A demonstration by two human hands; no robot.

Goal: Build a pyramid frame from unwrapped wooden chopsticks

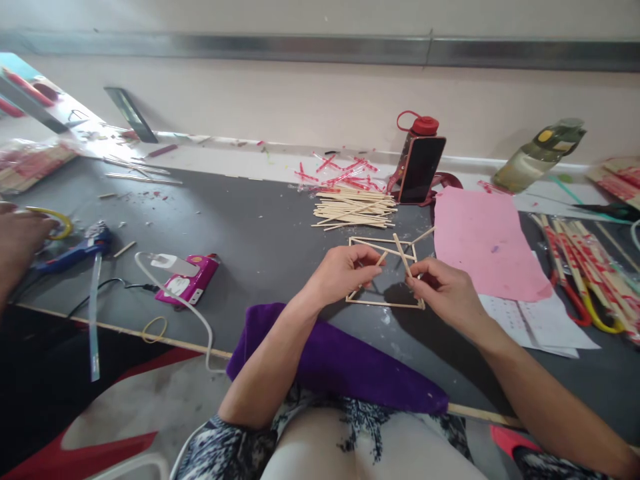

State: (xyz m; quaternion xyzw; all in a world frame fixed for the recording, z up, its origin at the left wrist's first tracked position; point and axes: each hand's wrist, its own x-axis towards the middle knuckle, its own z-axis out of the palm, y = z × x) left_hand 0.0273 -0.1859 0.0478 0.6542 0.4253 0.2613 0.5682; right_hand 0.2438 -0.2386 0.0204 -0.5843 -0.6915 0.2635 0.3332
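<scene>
- left hand [353,272]: fingertips pinched together on a stick [383,258]
- right hand [444,290]: pinched likewise on a second stick [401,252]
- stick frame [385,304] just below both, near the desk's [270,233] front edge; whether it rests there, i cannot tell
- best, i think: steady the frame, line up ends before pressing
- white papers [520,323], toward the right edge: print too small to read

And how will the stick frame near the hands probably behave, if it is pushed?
The frame is probably light: mostly open space between thin sides. Its corners may be fragile, as only narrow ends seem to meet there. It would likely slide rather than roll, given its straight sides.
</scene>
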